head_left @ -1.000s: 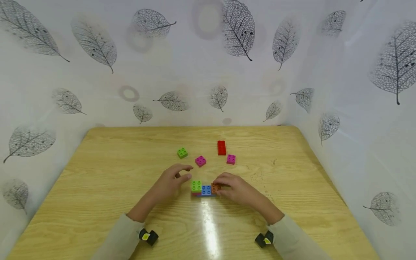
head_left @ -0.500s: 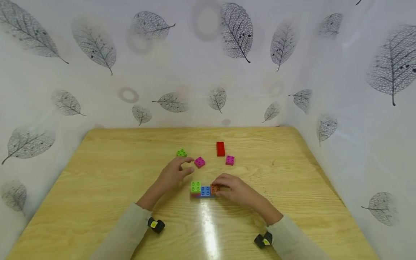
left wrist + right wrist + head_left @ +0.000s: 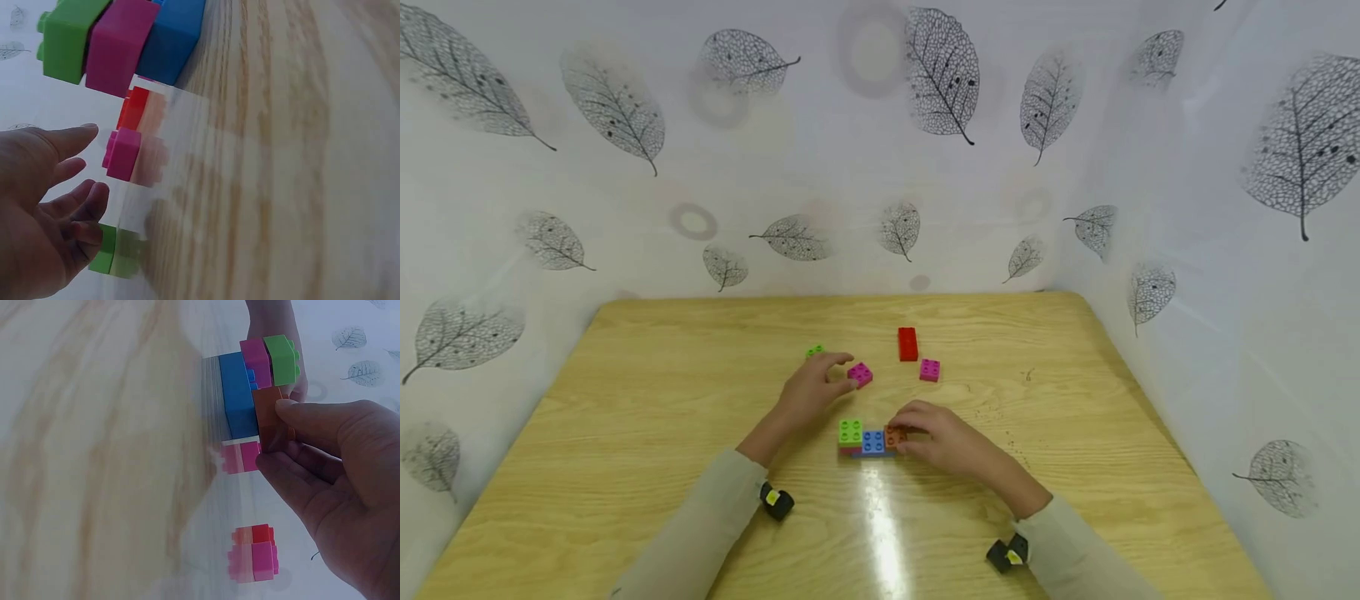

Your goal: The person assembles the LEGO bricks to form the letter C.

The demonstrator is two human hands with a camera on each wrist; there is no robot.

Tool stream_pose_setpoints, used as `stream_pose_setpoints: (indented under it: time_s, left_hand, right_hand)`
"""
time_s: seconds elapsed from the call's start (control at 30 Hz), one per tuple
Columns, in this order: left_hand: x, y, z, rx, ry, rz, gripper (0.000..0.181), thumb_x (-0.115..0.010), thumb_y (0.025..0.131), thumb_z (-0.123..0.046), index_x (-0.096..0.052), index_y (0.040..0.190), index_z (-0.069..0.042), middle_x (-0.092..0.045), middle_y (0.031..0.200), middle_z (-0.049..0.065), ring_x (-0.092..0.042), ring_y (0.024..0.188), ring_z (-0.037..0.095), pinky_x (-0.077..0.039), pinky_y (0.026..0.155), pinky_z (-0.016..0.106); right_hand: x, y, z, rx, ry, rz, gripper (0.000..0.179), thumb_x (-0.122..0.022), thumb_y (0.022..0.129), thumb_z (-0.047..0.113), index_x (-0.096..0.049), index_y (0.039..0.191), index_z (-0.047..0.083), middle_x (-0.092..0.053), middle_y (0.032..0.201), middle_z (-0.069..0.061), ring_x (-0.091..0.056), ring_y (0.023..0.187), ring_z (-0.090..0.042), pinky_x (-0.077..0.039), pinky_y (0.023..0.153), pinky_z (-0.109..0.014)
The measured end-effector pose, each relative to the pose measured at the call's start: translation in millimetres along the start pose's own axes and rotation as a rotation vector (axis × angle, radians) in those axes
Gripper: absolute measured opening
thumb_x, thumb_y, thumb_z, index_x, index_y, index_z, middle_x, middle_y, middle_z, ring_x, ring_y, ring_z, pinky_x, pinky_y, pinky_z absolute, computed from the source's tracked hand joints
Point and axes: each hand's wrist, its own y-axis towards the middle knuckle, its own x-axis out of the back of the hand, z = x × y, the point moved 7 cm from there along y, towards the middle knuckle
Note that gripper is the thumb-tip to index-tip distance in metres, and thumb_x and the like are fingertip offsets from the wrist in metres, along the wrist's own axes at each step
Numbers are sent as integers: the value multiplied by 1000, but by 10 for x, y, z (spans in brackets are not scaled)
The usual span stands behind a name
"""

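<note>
My right hand [image 3: 942, 433] pinches an orange-brown brick [image 3: 269, 415] between thumb and fingers, at the right end of a long blue brick [image 3: 236, 397]. On that blue brick's left end sits a magenta brick [image 3: 255, 362], topped by a light green brick [image 3: 851, 431]. Blue studs show between the two ends. Farther back, my left hand [image 3: 808, 392] reaches with thumb and fingers spread around a loose pink brick [image 3: 861, 375]. In the left wrist view a gap shows between the fingers and this pink brick [image 3: 124, 154].
Behind the left hand lies a green brick [image 3: 815, 351], partly hidden by it. A red brick [image 3: 907, 343] and another pink brick [image 3: 929, 370] lie at the back right of the wooden table [image 3: 1060, 375]. A leaf-patterned curtain [image 3: 842, 167] rises along the back and sides.
My left hand has moved forward and right, from beside the stacked bricks to the loose pink brick. The right hand keeps its pinch on the orange-brown brick.
</note>
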Motion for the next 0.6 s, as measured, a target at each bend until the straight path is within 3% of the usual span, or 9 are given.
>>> stream_pose_setpoints:
  time_s: [0.13,0.33,0.6]
  left_hand:
    - [-77,59,17,26,24,5,51,-68,96,-40,-58,140,-18,-61,137,7,-56,128,30,-45,104,56]
    - [-154,110,14,33,84,10,52,-68,95,-41,-59,140,-17,-63,134,8,-59,123,29,-48,100,54]
    - [-151,132,-13,51,120,20,49,-69,95,-37,-59,140,-19,-64,133,6,-61,121,29,-48,99,55]
  right_hand:
    - [-6,4,2,15,-11,-9,29,-69,97,20,-69,126,14,-65,122,3,-62,112,-14,-54,94,-34]
    - [-15,7,-8,-15,0,-2,30,-69,97,20,-69,126,16,-65,123,5,-61,113,-12,-53,95,-33]
    - [-6,2,-6,-27,1,1,30,-69,97,19,-69,127,15,-65,122,4,-61,112,-12,-54,93,-32]
